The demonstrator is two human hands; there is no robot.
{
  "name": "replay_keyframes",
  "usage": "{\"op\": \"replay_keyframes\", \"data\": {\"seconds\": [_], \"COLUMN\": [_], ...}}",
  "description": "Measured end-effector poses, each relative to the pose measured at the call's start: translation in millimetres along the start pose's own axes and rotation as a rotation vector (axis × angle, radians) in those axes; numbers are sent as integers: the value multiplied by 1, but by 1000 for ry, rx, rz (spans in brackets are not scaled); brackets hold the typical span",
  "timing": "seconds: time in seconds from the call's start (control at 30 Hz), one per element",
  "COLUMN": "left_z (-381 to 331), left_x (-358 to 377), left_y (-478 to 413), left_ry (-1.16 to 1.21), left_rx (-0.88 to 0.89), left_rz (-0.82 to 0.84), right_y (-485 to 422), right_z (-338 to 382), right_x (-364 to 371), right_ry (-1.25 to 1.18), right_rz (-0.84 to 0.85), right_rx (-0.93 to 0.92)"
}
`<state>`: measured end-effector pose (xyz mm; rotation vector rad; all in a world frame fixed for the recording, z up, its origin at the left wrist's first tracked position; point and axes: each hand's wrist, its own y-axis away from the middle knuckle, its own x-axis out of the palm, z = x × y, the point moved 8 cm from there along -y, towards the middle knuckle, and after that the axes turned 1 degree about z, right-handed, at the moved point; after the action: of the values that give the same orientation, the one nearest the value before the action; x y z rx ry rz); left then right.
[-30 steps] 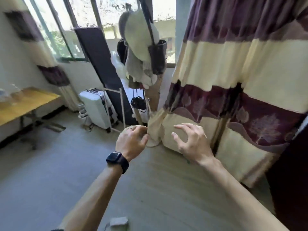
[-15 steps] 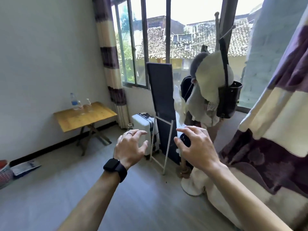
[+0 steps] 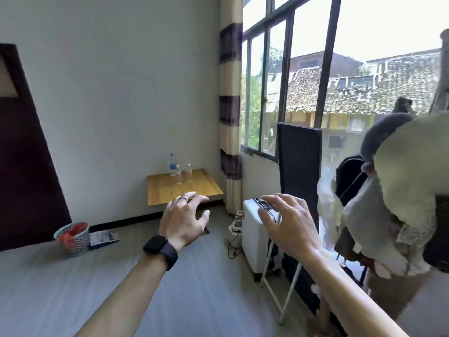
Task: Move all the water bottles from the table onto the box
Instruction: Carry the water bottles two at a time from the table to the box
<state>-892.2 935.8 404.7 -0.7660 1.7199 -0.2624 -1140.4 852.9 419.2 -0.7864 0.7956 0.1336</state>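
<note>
Ahead, both bare hands are raised in mid-air with nothing in them. The left hand point(image 3: 182, 218) is spread loosely, fingers slightly curled, a ring on one finger and a dark watch point(image 3: 160, 251) on the wrist. The right hand point(image 3: 289, 223) is likewise open, palm down, fingers fanned and bent a little at the knuckles; it grips nothing.

Well beyond the hands, against the pale wall, stands a small wooden table point(image 3: 204, 190). Three water bottles stand upright on its far part, close together: a taller one with a blue label point(image 3: 172, 164) nearest the wall, and two shorter clear bottles point(image 3: 178, 171) point(image 3: 189, 171) just in front of it, side by side (their labels are too small to read). None of them is near either hand.

To the right of the table hangs a striped curtain point(image 3: 230, 113) beside a big window point(image 3: 289, 76), with tiled roofs outside. Below the right hand, seen past it, a white suitcase point(image 3: 252, 237) stands upright on the grey floor point(image 3: 73, 288), next to a tall dark panel point(image 3: 298, 166) leaning at the window. At the far right, pale and grey clothing point(image 3: 403, 203) hangs in a bundle. On the floor at the left sits a small woven basket point(image 3: 73, 240) with something red inside, by a dark door point(image 3: 26, 154). Which item is the box I cannot tell.
</note>
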Motion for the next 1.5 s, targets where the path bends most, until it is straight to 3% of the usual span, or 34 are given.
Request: {"op": "replay_keyframes", "data": {"seconds": [0.37, 0.67, 1.0, 1.5], "left_z": [92, 172, 232, 392], "left_x": [46, 92, 165, 282], "left_y": [-118, -286, -465, -681], "left_ry": [-100, -108, -131, -128], "left_rx": [-156, -158, -151, -328], "left_rz": [-54, -87, -104, -105], "right_y": [-165, -336, -514, -778], "right_z": [-7, -7, -53, -98], "right_x": [133, 226, 335, 532], "right_ry": [-86, -111, -124, -164], "right_rz": [98, 54, 53, 115], "right_rx": [-145, -198, -203, -259]}}
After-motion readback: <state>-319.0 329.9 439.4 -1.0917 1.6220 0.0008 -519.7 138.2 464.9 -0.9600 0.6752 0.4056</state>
